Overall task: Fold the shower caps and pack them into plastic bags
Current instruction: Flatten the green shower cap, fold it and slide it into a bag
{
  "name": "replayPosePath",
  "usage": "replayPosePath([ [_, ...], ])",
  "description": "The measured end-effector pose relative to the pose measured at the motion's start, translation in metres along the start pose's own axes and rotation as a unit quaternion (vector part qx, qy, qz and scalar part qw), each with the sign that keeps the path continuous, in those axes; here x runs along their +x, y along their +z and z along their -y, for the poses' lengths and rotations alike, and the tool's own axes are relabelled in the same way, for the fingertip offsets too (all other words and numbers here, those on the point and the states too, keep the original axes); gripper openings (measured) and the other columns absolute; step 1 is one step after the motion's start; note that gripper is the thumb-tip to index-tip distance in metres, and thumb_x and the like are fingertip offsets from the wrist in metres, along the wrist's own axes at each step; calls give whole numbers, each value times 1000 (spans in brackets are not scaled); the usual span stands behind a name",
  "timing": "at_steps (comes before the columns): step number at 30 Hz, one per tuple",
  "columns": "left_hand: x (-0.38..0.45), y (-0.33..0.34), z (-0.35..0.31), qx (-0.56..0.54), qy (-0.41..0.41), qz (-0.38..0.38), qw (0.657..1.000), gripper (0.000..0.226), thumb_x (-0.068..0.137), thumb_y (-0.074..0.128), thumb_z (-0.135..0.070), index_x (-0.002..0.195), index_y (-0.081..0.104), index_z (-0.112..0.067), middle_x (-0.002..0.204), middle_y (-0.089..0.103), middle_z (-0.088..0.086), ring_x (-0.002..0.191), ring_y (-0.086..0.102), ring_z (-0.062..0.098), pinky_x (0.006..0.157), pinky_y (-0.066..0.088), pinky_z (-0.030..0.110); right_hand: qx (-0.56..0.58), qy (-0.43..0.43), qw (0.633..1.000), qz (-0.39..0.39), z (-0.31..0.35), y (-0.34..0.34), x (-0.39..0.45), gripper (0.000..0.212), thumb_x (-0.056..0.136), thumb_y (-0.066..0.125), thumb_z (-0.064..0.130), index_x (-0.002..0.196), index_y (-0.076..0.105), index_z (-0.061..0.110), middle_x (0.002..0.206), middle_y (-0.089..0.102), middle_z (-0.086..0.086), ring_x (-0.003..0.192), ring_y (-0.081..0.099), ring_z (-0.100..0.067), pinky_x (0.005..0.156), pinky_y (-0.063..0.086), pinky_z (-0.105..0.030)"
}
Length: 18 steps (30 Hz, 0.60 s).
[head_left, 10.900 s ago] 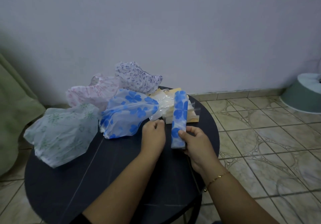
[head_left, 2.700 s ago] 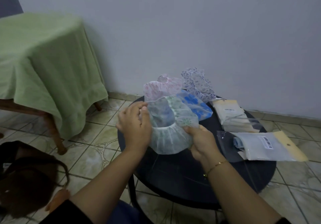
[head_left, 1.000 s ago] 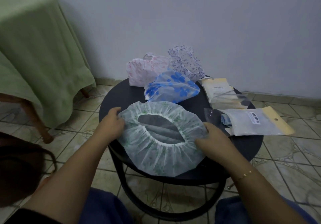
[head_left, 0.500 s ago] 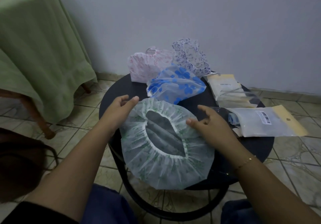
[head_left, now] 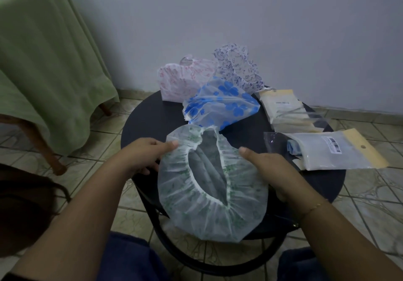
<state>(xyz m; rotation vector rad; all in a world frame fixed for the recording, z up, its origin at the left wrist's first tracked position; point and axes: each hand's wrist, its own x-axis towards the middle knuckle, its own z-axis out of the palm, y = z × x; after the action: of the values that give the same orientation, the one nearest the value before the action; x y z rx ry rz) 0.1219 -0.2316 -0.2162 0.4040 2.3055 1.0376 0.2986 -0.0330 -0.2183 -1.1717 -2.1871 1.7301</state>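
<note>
Now | left hand [head_left: 144, 154] pinches green-print cap [head_left: 212, 202] | right hand [head_left: 269, 167] grips — fingers hidden | cap overhangs table [head_left: 139, 117]

The green-print shower cap [head_left: 212, 195] is covering the fingertips of the left hand [head_left: 142, 157]; the right hand [head_left: 271, 169] is hiding its fingers too; barcode label [head_left: 334, 144] lettering is staying unreadable.
</note>
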Motion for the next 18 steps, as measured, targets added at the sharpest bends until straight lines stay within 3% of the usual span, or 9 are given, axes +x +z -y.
replayPosePath([
  [1, 0, 1, 1, -15, 14, 3, 1000, 46, 76, 62, -61, 96, 69, -20, 89, 73, 0, 71, 62, 14, 63, 42, 28, 9, 15, 1000, 4, 2, 0, -1, 51, 83, 59, 54, 79, 66, 3, 62, 62, -6, 54, 58, -20, 50, 48, -29],
  [3, 2, 4, 2, -53, 23, -1, 998, 36, 76, 68, -54, 94, 71, -23, 87, 72, -3, 74, 61, 12, 65, 42, 28, 24, 20, 999, 12, 2, 1, -2, 55, 83, 55, 58, 73, 61, 4, 52, 58, -6, 41, 53, -18, 40, 41, -26],
  [5, 4, 7, 4, -95, 21, -4, 995, 28, 78, 71, -44, 93, 72, -21, 86, 72, -2, 81, 64, 14, 69, 46, 29, 51, 1, 999, 15, -1, 3, -1, 51, 83, 58, 54, 75, 57, 4, 63, 61, -10, 44, 57, -17, 40, 43, -27],
  [8, 3, 13, 3, -180, 21, 9, 983, 18, 82, 71, -26, 94, 72, -12, 92, 74, 9, 86, 70, 23, 81, 55, 39, 119, -8, 992, 43, -3, 7, 0, 49, 82, 62, 47, 91, 64, -2, 84, 68, -18, 65, 65, -26, 53, 52, -36],
  [10, 4, 16, 4, -220, 30, 10, 975, 14, 85, 67, -15, 98, 70, -9, 96, 73, 14, 88, 69, 26, 87, 54, 41, 152, 15, 988, 34, -5, 8, 2, 47, 81, 64, 46, 91, 69, 0, 87, 72, -17, 76, 68, -32, 65, 56, -42],
  [12, 7, 20, 4, -237, 53, -2, 970, 21, 87, 64, -13, 108, 67, -8, 101, 72, 12, 93, 67, 24, 89, 52, 40, 183, 24, 983, 19, -7, 8, 5, 41, 82, 67, 38, 91, 68, -2, 89, 71, -19, 77, 69, -33, 66, 56, -41],
  [16, 9, 20, 2, -158, 94, -113, 976, 40, 90, 63, -20, 128, 56, -10, 117, 63, 1, 100, 61, 11, 83, 46, 23, 207, 8, 978, -20, -12, 8, 12, 25, 86, 66, 21, 75, 61, 0, 90, 67, -24, 75, 64, -30, 73, 53, -42],
  [18, 15, 13, 7, -94, 102, -168, 976, 44, 89, 63, -25, 131, 54, -14, 121, 62, 1, 104, 58, 11, 84, 42, 23, 196, 3, 979, -54, -14, 7, 15, 26, 87, 66, 20, 70, 58, 2, 83, 64, -22, 72, 62, -29, 73, 52, -42],
])
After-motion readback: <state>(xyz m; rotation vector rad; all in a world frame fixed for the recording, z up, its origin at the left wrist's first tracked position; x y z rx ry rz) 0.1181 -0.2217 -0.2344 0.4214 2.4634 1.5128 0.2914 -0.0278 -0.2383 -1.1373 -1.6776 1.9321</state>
